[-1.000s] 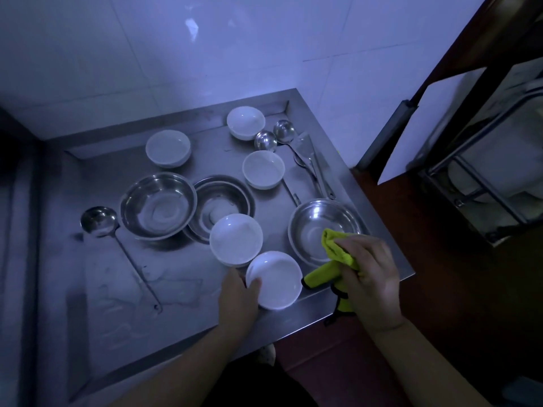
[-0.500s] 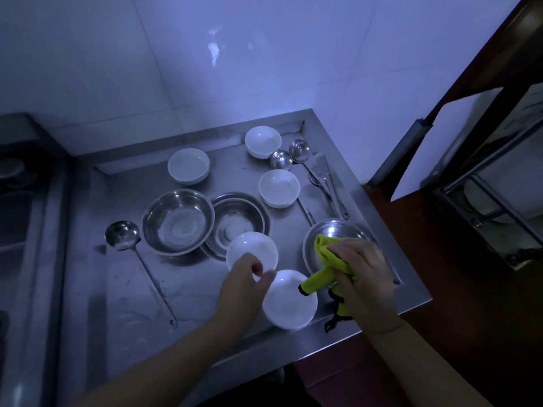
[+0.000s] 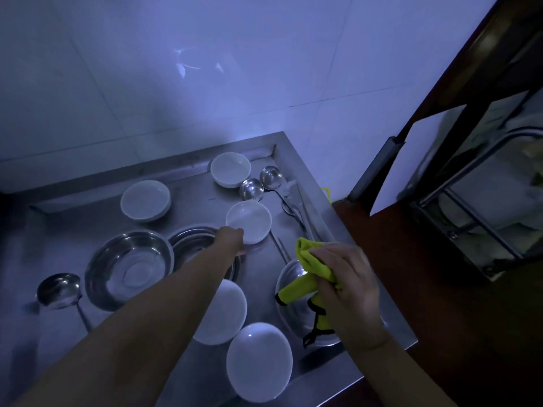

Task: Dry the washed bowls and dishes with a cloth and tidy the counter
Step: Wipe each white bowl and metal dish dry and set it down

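Yellow cloth [image 3: 311, 271] clamped in my right hand [image 3: 345, 284]; left fingers [image 3: 233, 233] touching middle white bowl's [image 3: 249, 221] near rim, grip unclear — fetching next bowl; needs firm pinch, then lift.

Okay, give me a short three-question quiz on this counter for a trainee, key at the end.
1. True or false: the right hand holds a yellow-green cloth.
2. Which bowl does the left hand reach? A) white bowl in the middle B) large steel bowl
3. Fill in: the ladle at far left lies on the ____ counter.

Key: 1 true; 2 A; 3 steel.
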